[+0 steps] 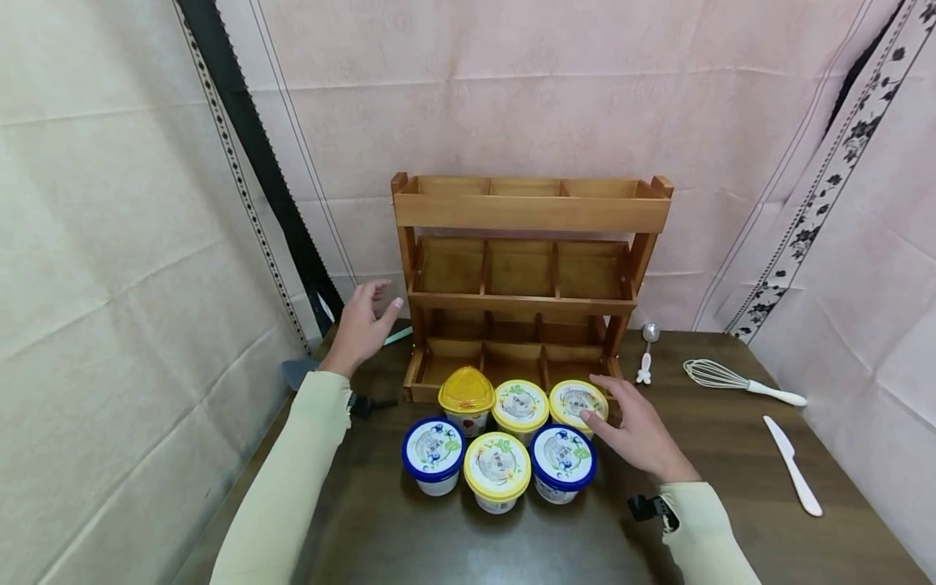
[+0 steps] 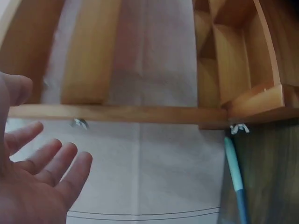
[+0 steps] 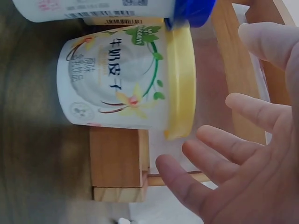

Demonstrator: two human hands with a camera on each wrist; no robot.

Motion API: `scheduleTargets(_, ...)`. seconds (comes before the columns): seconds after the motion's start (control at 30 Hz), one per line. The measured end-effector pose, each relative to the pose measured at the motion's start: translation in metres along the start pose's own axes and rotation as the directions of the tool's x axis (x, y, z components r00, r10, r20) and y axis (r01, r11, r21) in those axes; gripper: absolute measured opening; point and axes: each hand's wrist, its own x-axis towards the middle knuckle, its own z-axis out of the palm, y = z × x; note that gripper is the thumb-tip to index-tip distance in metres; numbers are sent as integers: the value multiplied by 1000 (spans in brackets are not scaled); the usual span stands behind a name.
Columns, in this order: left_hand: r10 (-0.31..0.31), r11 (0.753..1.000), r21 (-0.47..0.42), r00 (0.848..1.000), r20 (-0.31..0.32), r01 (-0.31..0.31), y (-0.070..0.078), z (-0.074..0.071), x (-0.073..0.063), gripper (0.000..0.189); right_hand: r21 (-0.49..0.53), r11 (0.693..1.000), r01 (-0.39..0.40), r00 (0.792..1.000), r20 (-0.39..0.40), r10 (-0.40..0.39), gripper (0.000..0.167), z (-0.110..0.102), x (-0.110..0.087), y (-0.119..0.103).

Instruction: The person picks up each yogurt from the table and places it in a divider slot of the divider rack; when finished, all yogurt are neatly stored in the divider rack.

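Note:
My left hand (image 1: pixel 363 323) is held in the air beside the left side of a wooden three-tier rack (image 1: pixel 530 213), its fingers loosely bent and nothing in them. Fingers spread, my right hand (image 1: pixel 638 431) is beside a tub with a flat yellow lid (image 1: pixel 578 400); the right wrist view shows a gap between the fingers and that tub (image 3: pixel 121 79). Several tubs are grouped in front of the rack: two with blue lids (image 1: pixel 434 448) (image 1: pixel 563 457), others with flat yellow lids (image 1: pixel 497 466) (image 1: pixel 520 405), and one with a domed yellow lid (image 1: pixel 466 392).
To the right on the dark table (image 1: pixel 702 504) lie a small scoop (image 1: pixel 647 351), a white-handled whisk (image 1: pixel 742 383) and a white knife (image 1: pixel 793 467). A teal-handled utensil (image 2: pixel 233 163) lies left of the rack. Pale cloth (image 1: pixel 526 97) hangs behind and at both sides.

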Motion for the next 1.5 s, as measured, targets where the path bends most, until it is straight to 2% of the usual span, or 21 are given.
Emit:
scheduleTargets(0.2,-44,996,-83,998,-40,41,-9,4,20,55,77,996,-39,999,21,38,68,2,3,6)
scheduleTargets(0.43,-103,973,-212,993,-59,88,-5,8,50,55,176,978,-114,993,53,106,74,1,9,12)
scheduleTargets(0.53,-95,964,-254,993,-66,76,-4,11,64,56,193,971,-138,990,60,129,77,1,10,13)
scheduleTargets(0.67,-103,946,-316,992,-67,77,-4,16,76,54,196,966,-169,984,87,155,83,5,9,14)
scheduleTargets(0.8,-145,925,-362,989,-42,120,-5,20,80,55,216,957,-194,978,116,172,89,9,7,16)
scheduleTargets(0.9,-160,918,-372,987,-30,138,-6,23,82,56,227,947,-229,969,143,200,91,10,5,18)
scheduleTargets(1.07,-173,905,-401,984,-50,139,-5,28,82,51,223,934,-278,954,181,240,94,12,3,22)
scheduleTargets(1.13,-178,910,-391,982,-65,139,-4,29,81,49,217,933,-286,951,185,248,94,13,2,23)
scheduleTargets(1.33,-177,919,-373,978,-112,123,-5,33,77,49,219,937,-271,955,181,234,96,16,-2,26)
scheduleTargets(1.5,-186,907,-403,974,-130,120,-4,32,76,48,231,943,-239,963,181,200,96,15,-1,30)
